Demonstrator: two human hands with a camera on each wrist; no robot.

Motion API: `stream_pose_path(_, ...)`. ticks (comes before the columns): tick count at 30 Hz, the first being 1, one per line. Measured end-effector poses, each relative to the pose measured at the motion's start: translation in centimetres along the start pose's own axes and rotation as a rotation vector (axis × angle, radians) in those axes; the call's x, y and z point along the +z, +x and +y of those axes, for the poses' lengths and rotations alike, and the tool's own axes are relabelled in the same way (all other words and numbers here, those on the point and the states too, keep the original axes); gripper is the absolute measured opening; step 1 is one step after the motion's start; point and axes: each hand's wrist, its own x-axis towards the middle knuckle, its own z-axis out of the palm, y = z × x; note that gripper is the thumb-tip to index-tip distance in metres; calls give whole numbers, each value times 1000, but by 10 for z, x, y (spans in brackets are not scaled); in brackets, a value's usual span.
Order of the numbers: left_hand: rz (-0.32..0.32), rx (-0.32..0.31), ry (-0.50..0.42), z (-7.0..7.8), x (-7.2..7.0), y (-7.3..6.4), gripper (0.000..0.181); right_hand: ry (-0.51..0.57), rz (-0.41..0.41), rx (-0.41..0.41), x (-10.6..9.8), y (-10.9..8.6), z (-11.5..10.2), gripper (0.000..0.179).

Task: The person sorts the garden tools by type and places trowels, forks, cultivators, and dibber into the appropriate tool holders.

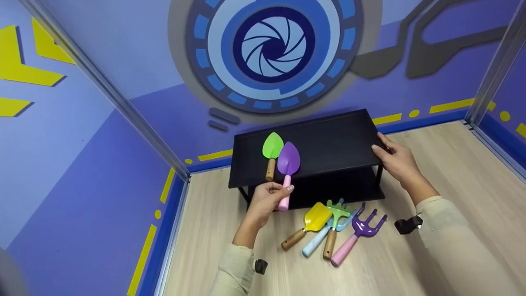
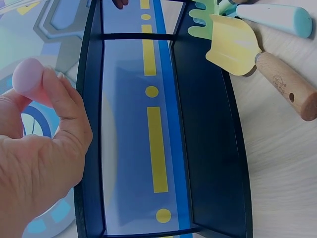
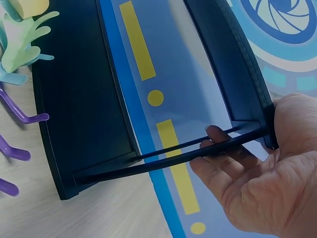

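My left hand (image 1: 263, 202) pinches the pink handle of a purple hand trowel (image 1: 289, 158) between thumb and fingers. The trowel's blade overlaps the top board of a black two-tier shelf (image 1: 333, 142) in the head view, pointing away from me. Just left of it, a green trowel (image 1: 273, 145) with a wooden handle lies on that top board. At the shelf's right end, my right hand (image 1: 397, 160) grips the upper corner. In the right wrist view its fingers (image 3: 218, 173) curl at the side bars, while the left wrist view shows the pink handle's rounded end (image 2: 29, 79).
In front of the shelf, several garden tools lie on the wooden table (image 1: 444, 164): a yellow scoop (image 1: 317, 217), a green rake (image 1: 339, 211), a light blue fork (image 1: 316, 242) partly under it, and a purple fork (image 1: 365, 225). Patterned blue walls (image 1: 98, 164) stand behind and at both sides.
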Motion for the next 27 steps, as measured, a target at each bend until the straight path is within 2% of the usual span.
stream_pose_path(7, -15, 10, -3, 1, -1, -1, 33, 16, -1, 4, 0, -1, -1, 71)
stream_pose_path(15, -51, -9, -69, 0, -3, -2, 31, -6, 2, -11, 1, -1, -1, 72)
stream_pose_path(27, -46, -12, -58, 3, 0, -5, 33, -6, 1, -26, 1, -2, -2, 73)
